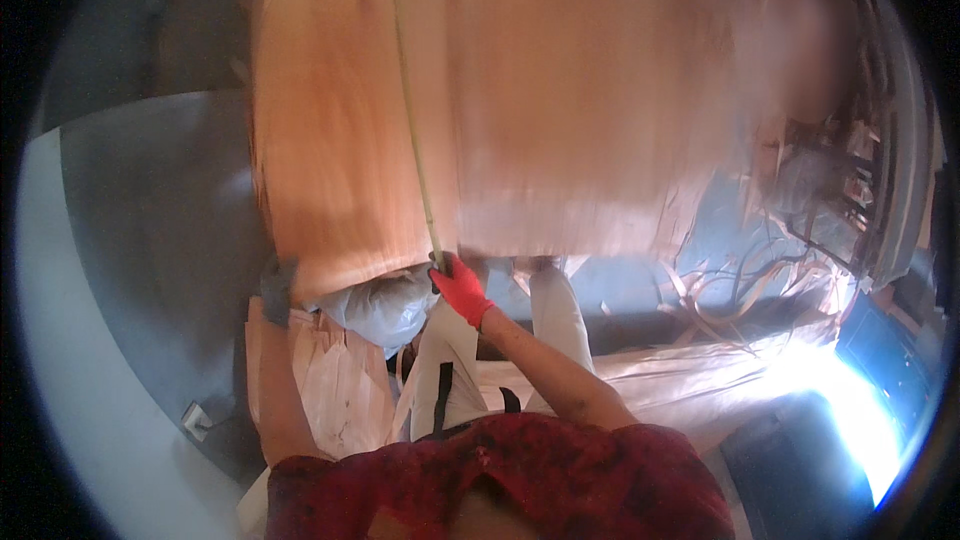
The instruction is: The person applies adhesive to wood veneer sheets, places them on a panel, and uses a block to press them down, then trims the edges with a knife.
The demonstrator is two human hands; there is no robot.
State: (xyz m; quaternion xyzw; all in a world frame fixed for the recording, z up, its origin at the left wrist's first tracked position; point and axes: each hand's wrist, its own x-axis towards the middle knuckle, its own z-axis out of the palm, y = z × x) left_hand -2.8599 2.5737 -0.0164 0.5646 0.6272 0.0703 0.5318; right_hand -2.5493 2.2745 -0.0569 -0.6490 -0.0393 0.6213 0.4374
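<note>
Head view only. A large thin wood veneer sheet (560,100), orange-brown, filled the upper half of the frame, motion-blurred, held up in front of the person. Its lower edge ran roughly level with both hands.

Right hand (460,288), in a red glove, sat at the sheet's lower edge near the middle. Fingers were curled closed there, pinching the bottom of a thin yellowish strip (412,110) that ran up the sheet's face. Couldn't tell whether the strip was a separate slat, a tape or a seam in the sheet.

Left hand (278,285), in a dark grey glove, was at the sheet's lower left corner, fingers closed over the edge. Left forearm came straight up from the lower frame.

Below the sheet: a crumpled clear plastic bag (375,305), pale veneer pieces stacked at lower left (330,380), curled offcut scraps (740,280) on the floor at right. Grey floor (150,240) at left. Strong glare at lower right washed out detail.

Risks, as judged:
- Sheet looked thin and floppy, gripped only along the bottom edge. It could fold over or split along the grain if swung fast.
- The right-hand pinch was small, so a slip would drop that side.
- Scraps and bag lay underfoot and the sheet blocked the forward view, so a trip was possible.
</note>
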